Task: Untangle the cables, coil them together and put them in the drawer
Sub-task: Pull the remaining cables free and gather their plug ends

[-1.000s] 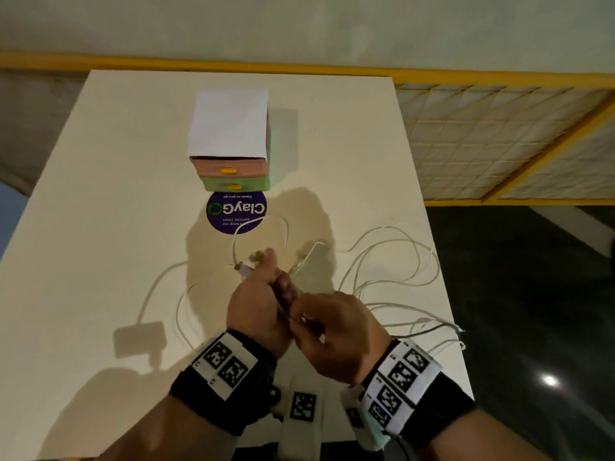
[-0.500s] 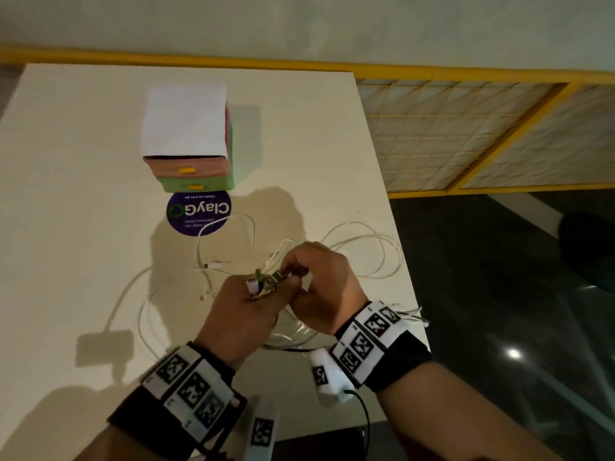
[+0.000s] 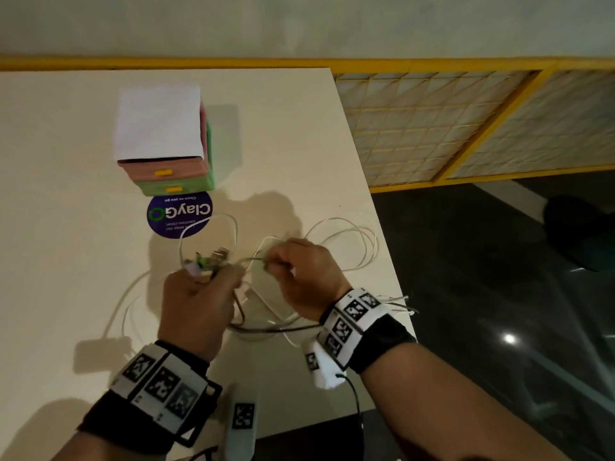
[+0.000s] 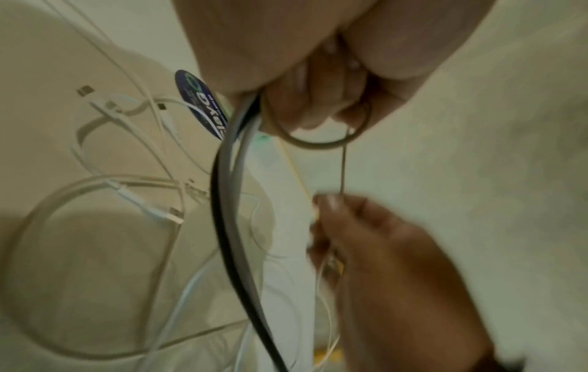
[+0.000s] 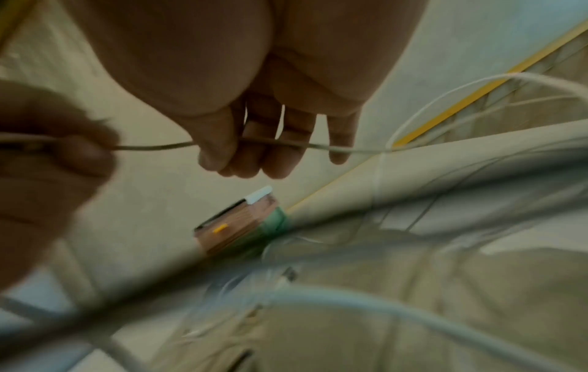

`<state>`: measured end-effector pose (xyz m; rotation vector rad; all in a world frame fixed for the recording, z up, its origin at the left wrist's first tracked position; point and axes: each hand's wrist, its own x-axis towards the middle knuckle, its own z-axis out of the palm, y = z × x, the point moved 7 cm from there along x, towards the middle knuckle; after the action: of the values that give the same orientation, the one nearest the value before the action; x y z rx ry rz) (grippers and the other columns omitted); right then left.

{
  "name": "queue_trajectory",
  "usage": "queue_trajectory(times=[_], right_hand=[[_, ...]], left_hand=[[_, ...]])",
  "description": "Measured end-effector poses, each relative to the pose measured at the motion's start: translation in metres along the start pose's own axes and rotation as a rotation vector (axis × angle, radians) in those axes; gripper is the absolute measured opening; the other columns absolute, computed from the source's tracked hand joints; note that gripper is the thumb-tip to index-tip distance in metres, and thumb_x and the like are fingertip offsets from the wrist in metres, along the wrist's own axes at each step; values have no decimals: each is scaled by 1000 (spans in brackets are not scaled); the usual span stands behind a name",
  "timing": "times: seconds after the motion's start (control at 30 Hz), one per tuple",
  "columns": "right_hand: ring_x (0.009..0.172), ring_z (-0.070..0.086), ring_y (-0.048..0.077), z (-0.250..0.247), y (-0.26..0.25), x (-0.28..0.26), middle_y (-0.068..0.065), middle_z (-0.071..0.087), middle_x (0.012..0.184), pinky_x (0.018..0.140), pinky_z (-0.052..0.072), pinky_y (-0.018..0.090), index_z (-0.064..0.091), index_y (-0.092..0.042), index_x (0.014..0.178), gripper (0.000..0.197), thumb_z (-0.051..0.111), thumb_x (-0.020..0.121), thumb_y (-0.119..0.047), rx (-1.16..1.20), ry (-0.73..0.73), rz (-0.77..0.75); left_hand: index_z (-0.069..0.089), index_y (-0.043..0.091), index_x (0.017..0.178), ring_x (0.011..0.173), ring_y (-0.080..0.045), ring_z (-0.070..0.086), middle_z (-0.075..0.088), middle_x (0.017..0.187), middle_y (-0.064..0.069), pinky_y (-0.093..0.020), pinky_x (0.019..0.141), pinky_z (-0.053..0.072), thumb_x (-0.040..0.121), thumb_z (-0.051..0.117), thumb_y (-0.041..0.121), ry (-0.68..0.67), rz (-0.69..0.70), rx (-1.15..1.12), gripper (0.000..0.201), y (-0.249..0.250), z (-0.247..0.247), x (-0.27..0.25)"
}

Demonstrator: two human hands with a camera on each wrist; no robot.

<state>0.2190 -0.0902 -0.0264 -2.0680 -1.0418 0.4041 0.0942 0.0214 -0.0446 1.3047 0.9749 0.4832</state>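
Several thin white and grey cables [image 3: 339, 241] lie tangled on the cream table [image 3: 66, 247]. My left hand [image 3: 196, 294] grips a bunch of cable ends with their plugs [image 3: 213, 257] sticking up above the fist. My right hand [image 3: 306, 271] pinches one thin cable [image 5: 152, 146] that stretches taut between the two hands. In the left wrist view the gripped cables [image 4: 229, 176] hang down from the fist. The small drawer unit [image 3: 166, 154], with a pink drawer above a green one, stands behind, both drawers closed.
A round purple ClayGo sticker [image 3: 179, 214] lies just in front of the drawer unit. The table's right edge [image 3: 382, 227] runs close to my right hand, and some cable ends hang over it. Beyond it are a dark floor and a yellow-framed lattice panel [image 3: 432, 128].
My hands have drawn apart: the right hand moved to the right along one cable, which now stretches between them. The left hand keeps hold of the bunch of plugs.
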Motion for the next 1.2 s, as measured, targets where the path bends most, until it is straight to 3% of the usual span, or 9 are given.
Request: queue_trajectory(times=[0.1, 0.17, 0.23, 0.33, 0.6, 0.73, 0.93, 1.13, 1.2], right_hand=[[70, 60, 22, -18, 31, 0, 4, 67, 74, 68, 49, 34, 68, -9, 80, 28, 57, 95, -30, -86, -20, 153], [63, 58, 24, -29, 33, 2, 5, 65, 67, 62, 49, 37, 66, -6, 77, 34, 55, 96, -32, -118, 49, 144], [53, 54, 26, -35, 19, 5, 3, 57, 55, 54, 47, 39, 61, -7, 69, 36, 55, 95, -31, -118, 159, 97], [50, 51, 26, -28, -9, 9, 0, 51, 51, 48, 44, 36, 57, -11, 66, 37, 55, 94, -35, -105, 184, 64], [74, 63, 13, -4, -46, 12, 1, 69, 77, 77, 53, 29, 70, -14, 106, 30, 42, 102, -23, 189, -110, 68], [87, 68, 12, 2, -45, 12, -3, 71, 84, 86, 54, 27, 58, -20, 130, 37, 45, 97, -14, 178, -182, 103], [73, 61, 9, 6, -35, 3, -6, 70, 79, 73, 52, 29, 68, -21, 96, 10, 61, 91, -24, 47, -162, 70], [65, 52, 7, 2, -39, 7, -8, 59, 72, 65, 47, 27, 65, -14, 85, 8, 60, 91, -16, 99, -62, -75], [63, 52, 5, 2, -33, 8, -9, 59, 71, 65, 46, 23, 65, -15, 87, 4, 63, 90, -18, 76, -76, -40]], left_hand=[[60, 15, 70, 39, -16, 43, 48, 45, 4, -27, 47, 40, 83, 77, 22, 296, -60, -81, 22, -3, -28, 9], [51, 23, 69, 51, -18, 50, 51, 55, 4, -33, 59, 47, 71, 83, 40, 366, 30, -22, 36, 2, -37, 12], [49, 25, 63, 61, -27, 56, 54, 58, 4, -38, 74, 51, 61, 74, 57, 225, 123, 137, 40, 7, -21, 9], [46, 16, 58, 55, -30, 54, 51, 48, 3, -44, 61, 49, 75, 65, 42, 33, 249, 392, 36, 17, 12, -11], [53, 4, 63, 36, -15, 24, 26, 45, -3, -23, 42, 23, 90, 63, 4, -84, -62, -203, 29, 11, 23, -11], [54, 16, 52, 38, -15, 28, 31, 44, -2, -25, 44, 25, 92, 60, 17, -96, -104, -262, 40, 4, 20, -11], [41, 16, 57, 33, -14, 28, 31, 42, 2, -23, 41, 27, 95, 62, 26, 179, -179, -359, 44, 0, -3, 1], [39, 16, 58, 33, -13, 23, 28, 41, 3, -21, 43, 24, 94, 63, 30, -25, -153, -303, 45, -4, 23, -9], [37, 18, 57, 33, -13, 20, 26, 42, 3, -20, 42, 22, 94, 61, 30, 45, -213, -396, 46, -4, 19, -1]])
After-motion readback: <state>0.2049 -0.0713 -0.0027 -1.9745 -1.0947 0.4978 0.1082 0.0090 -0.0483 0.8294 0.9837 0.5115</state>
